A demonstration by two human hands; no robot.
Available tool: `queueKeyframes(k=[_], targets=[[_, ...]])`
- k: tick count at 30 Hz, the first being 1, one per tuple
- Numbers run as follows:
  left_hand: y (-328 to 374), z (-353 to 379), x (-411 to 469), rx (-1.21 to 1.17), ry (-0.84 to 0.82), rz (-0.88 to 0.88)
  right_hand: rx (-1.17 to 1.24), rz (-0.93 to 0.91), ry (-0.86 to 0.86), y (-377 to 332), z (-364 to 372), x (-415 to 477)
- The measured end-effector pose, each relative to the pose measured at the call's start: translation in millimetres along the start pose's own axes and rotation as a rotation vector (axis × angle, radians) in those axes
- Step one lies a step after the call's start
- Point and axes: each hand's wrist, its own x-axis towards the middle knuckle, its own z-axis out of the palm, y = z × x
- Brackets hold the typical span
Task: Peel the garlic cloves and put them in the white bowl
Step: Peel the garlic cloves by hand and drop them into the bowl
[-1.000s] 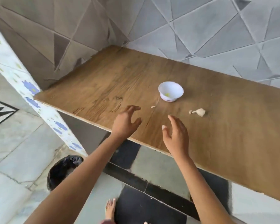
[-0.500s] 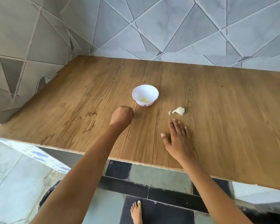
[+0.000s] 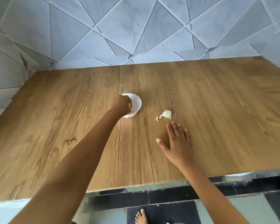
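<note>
A small white bowl (image 3: 137, 102) stands on the wooden tabletop (image 3: 216, 110), with something yellowish showing at its bottom. My left hand (image 3: 120, 105) hovers over the bowl's left rim in a fist, its fingers curled round the small garlic clove, which the fist hides. A pale garlic piece with loose skin (image 3: 166, 114) lies on the wood to the right of the bowl. My right hand (image 3: 176, 143) lies flat on the tabletop just below that piece, fingers straight and spread, touching nothing else.
The tabletop meets a grey tiled wall (image 3: 136, 29) at the back and left. Its front edge runs across the lower frame, with dark and pale floor tiles (image 3: 168, 199) and a bare foot (image 3: 141, 217) beneath.
My left hand closed over the small piece lying on the wood and moved up over the bowl. My right hand settled flat near the garlic piece. The camera view swung rightward.
</note>
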Motion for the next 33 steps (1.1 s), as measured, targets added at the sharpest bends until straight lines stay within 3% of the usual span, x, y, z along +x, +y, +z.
queueKeyframes(k=[3,5,8,11,17,22,24,26,29,33], targets=[[6.6,-6.0,-6.4,-0.072,0.196,0.025,0.000,0.013,0.019,-0.8,-0.8,-0.8],[28.2,-7.1,-15.4,-0.042,0.273,0.209,-0.003,0.013,0.027,-0.8,-0.6,-0.4],[60.8,11.7,-26.0,-0.021,0.100,0.487,0.007,0.010,0.044,-0.6,-0.6,-0.3],[62.4,40.3,-19.8,-0.005,-0.017,0.483,0.025,-0.005,0.040,-0.1,-1.7,-1.3],[58.7,51.0,-24.6,0.005,0.058,0.558,0.061,-0.082,0.029,10.4,-7.1,-1.7],[57.1,49.9,-32.4,0.203,0.183,0.707,0.107,-0.157,0.039,20.6,-9.3,-2.2],[56.6,52.6,-47.1,0.124,0.256,0.676,0.116,-0.185,0.030,22.8,-10.7,-1.9],[55.1,53.7,-67.9,-0.099,0.260,0.569,0.125,-0.195,0.031,23.5,-10.6,-1.4],[49.3,51.7,-99.3,-0.429,0.183,0.286,0.142,-0.239,0.025,24.4,-9.6,-3.8],[41.3,44.0,-128.4,-0.683,0.076,-0.068,0.091,-0.312,-0.004,19.2,-5.8,-11.6]])
